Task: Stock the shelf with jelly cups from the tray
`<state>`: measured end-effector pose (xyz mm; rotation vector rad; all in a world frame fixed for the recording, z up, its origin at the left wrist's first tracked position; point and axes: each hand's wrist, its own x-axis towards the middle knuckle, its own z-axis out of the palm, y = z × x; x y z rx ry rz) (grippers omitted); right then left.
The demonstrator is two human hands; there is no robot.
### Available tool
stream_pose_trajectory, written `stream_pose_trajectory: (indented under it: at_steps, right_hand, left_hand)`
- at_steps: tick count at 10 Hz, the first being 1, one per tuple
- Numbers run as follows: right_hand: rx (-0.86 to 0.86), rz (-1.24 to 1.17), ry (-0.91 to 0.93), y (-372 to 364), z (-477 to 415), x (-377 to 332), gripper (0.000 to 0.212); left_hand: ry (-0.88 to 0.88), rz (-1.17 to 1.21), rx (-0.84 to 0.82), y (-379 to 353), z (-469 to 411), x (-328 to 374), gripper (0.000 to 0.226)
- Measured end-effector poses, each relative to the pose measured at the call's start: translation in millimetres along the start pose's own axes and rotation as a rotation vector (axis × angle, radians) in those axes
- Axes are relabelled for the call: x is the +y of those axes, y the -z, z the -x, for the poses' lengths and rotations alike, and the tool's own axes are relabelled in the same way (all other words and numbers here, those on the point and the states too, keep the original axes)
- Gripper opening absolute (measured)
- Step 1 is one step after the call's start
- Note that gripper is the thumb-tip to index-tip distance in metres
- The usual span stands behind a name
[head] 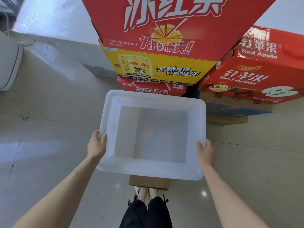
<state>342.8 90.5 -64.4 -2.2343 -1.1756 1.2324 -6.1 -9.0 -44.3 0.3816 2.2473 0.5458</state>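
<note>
White translucent plastic forms the tray, which is seen at the centre of the view, held level over the person's feet. It is rectangular with rounded corners, a broad flat rim and smooth walls sloping inward to a grey, cloudy base. The left hand is clamped on the rim at the tray's 8 o'clock, thumb laid over the top edge and fingers tucked beneath. The right hand is clamped in the same manner at 4 o'clock, so the tray lies between the two hands, with both bare forearms extended.

A brown cardboard box is partly covered by the tray's near edge at 6 o'clock; whether the tray rests on it cannot be told. Pale shoes and black trousers are seen just below it. At 12 o'clock, printed cartons are stacked: a glossy red tea carton over a yellow Red Bull carton. At 2 o'clock, red apple cartons are piled. Glossy beige floor tiles surround everything.
</note>
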Motion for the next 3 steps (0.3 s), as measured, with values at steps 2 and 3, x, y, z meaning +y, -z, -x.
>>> stream_pose_trajectory:
  at_steps: [2,3]
  right_hand:
    - [-0.122,0.191,-0.019,21,18,0,0.048]
    - [-0.176,0.304,0.061,33,36,-19,0.047]
  left_hand:
    - [-0.074,-0.293,-0.048,15,31,14,0.044]
    - [-0.109,-0.382,-0.080,26,50,23,0.040]
